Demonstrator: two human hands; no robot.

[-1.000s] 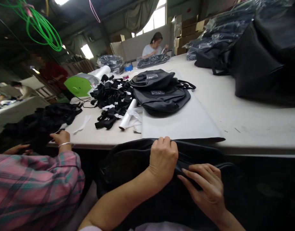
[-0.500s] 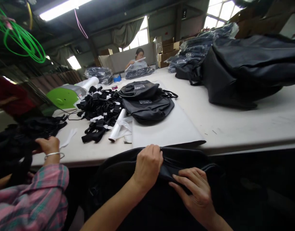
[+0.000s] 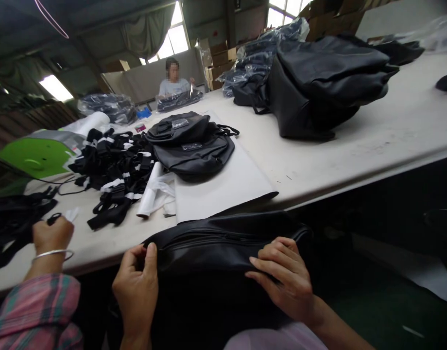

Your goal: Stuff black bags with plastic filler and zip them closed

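Observation:
A black bag (image 3: 209, 253) with a long zipper along its top hangs at the near edge of the table, in front of me. My left hand (image 3: 136, 287) pinches the left end of the bag's top beside the zipper, thumb up. Over on the right side, my right hand (image 3: 285, 274) is closed on the bag's near panel just below the zipper, fingers bent. The lower part of the bag is lost in dark shadow.
On the white table (image 3: 354, 160) lie black backpacks (image 3: 194, 146), a heap of black straps (image 3: 114, 170), a plastic roll (image 3: 149, 189) and a large black bag (image 3: 318, 87). At left, a co-worker's hand (image 3: 54, 238) holds black material. Another person (image 3: 174, 80) sits across the table.
My left hand has moved left from the middle of the zipper to its left end. My right hand stays on the near panel. The whole view has turned to the right.

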